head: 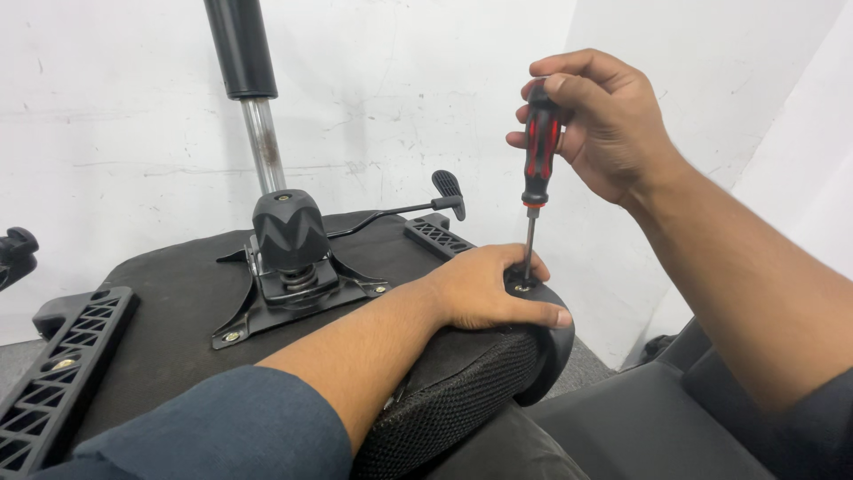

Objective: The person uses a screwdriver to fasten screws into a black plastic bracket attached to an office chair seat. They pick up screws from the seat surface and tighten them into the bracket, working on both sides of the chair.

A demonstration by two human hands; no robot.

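My right hand (pixel 604 120) grips the red-and-black handle of a screwdriver (pixel 538 156), held upright with its tip on a screw (pixel 522 287) at the right side of an upturned black office chair seat (pixel 187 293). My left hand (pixel 489 289) lies flat on the black armrest bracket (pixel 555 333) right beside the screwdriver shaft, fingers around the screw spot, pressing the part down.
A black tilt mechanism (pixel 289 253) with a chrome gas cylinder (pixel 262 142) stands in the middle of the seat underside. A lever with a paddle (pixel 447 188) sticks out to the right. A slotted black bracket (pixel 62 364) lies at the left. White walls stand behind.
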